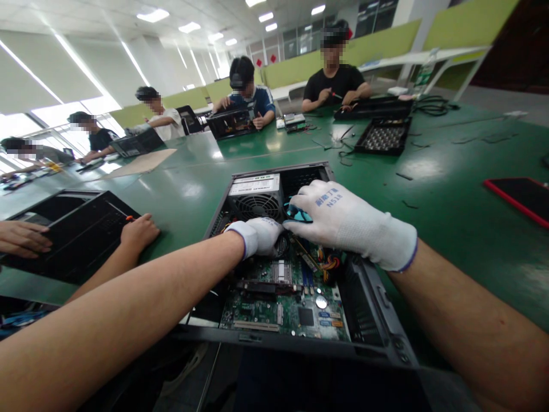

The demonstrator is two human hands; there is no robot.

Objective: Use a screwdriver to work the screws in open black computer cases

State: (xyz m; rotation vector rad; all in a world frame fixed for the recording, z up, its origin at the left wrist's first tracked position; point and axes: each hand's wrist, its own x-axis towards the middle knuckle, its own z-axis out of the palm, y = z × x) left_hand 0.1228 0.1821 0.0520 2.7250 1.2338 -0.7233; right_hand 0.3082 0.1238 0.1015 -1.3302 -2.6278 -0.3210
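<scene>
An open black computer case [386,312] lies in front of me, with a green motherboard [257,312] and a silver power supply [255,186] inside. My left hand [262,236], in a white glove, reaches in beside the power supply's fan, its fingers bent over the round CPU fan [282,246]; what they hold is hidden. My right hand [328,214], gloved too, is closed round a blue and black tool [297,213], just right of the power supply. Its fingertips meet those of my left hand. Coloured cables [329,263] lie below my right hand.
At left, another person's hands [139,232] work on a black case [81,237]. Several people sit across the green table [189,189] with computer cases. A black drive cage [383,136], loose cables [433,106] and a red-edged black tray [521,197] lie at back and right.
</scene>
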